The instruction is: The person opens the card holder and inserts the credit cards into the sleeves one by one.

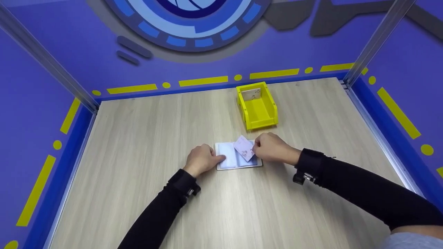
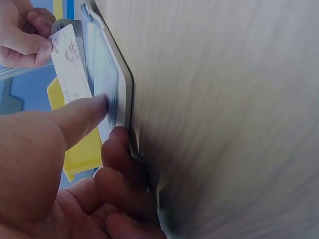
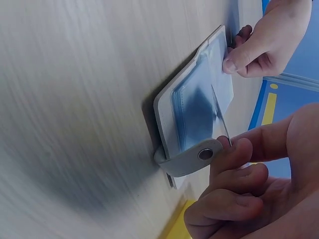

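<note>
An open card holder (image 1: 226,152) with clear plastic sleeves lies on the table. At its left edge, my left hand (image 1: 201,159) grips it, thumb on the top sleeve and fingers at the edge in the left wrist view. My right hand (image 1: 271,148) pinches a pale card (image 1: 244,148) with small printed figures between thumb and forefinger. That card is tilted over the right-hand sleeves (image 3: 194,109), and its lower end overlaps them in the head view. Beside the right fingertips, a strap with a metal snap (image 3: 192,158) stands up from the holder's edge.
Behind the holder stands a yellow bin (image 1: 262,123), with another printed card (image 1: 251,94) leaning against its back wall. Blue panels (image 1: 193,74) with yellow marks and metal posts (image 1: 379,43) border the wooden table (image 1: 138,138).
</note>
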Demonstrator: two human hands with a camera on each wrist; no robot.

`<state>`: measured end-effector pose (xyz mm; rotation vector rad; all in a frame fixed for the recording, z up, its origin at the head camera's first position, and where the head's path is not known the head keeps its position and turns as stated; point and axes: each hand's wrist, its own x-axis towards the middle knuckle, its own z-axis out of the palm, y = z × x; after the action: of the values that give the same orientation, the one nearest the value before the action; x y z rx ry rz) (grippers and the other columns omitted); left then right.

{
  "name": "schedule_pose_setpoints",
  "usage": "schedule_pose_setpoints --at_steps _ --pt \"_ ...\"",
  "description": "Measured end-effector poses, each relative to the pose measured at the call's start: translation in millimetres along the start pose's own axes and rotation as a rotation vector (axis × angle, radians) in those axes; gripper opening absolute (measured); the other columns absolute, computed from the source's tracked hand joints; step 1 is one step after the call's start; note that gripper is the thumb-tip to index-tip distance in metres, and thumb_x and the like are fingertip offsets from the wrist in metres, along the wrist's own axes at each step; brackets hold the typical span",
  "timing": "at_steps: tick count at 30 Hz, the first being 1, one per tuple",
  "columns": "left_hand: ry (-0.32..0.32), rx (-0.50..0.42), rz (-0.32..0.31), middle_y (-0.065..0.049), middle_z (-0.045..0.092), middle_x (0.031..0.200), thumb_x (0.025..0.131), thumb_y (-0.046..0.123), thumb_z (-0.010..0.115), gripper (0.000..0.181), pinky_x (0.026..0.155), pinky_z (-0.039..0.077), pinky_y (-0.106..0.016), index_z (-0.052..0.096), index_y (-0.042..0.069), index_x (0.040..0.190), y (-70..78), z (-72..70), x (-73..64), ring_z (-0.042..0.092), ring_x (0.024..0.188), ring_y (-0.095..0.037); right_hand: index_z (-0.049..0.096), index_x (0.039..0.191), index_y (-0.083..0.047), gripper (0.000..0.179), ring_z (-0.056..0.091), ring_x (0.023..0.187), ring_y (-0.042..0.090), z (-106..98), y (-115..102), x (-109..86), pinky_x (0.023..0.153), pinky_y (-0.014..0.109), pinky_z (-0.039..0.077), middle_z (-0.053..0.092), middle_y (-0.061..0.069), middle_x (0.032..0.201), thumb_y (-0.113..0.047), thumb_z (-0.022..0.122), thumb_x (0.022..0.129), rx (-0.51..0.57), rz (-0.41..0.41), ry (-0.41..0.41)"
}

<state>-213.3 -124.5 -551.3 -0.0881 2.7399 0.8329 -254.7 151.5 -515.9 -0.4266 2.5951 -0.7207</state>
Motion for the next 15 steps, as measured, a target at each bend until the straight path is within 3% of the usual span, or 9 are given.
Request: schedule_pose_setpoints --at_steps 4,15 --pt "0.002 0.001 0.004 0.009 0.044 0.061 0.094 0.051 0.084 0.055 0.055 0.033 -0.029 0.053 0.021 0.061 0.6 -0.8 -0.3 0.045 0.058 -0.013 0.06 0.067 -0.017 0.033 0.046 0.059 0.014 2 -1 -1.1 0.057 0.029 0.033 0.051 -0.005 0.067 -0.021 0.063 0.1 0.013 -0.002 -0.004" --pt "0.002 -0.017 0.005 0.009 0.045 0.061 0.094 0.051 0.085 0.055 0.055 0.034 -0.03 0.053 0.021 0.061 0.2 1.0 0.2 0.046 0.058 -0.013 0.065 0.067 -0.017 0.035 0.047 0.057 0.013 10 -1 -1.2 0.056 0.028 0.036 0.052 -0.006 0.062 -0.022 0.065 0.101 0.036 0.0 -0.02"
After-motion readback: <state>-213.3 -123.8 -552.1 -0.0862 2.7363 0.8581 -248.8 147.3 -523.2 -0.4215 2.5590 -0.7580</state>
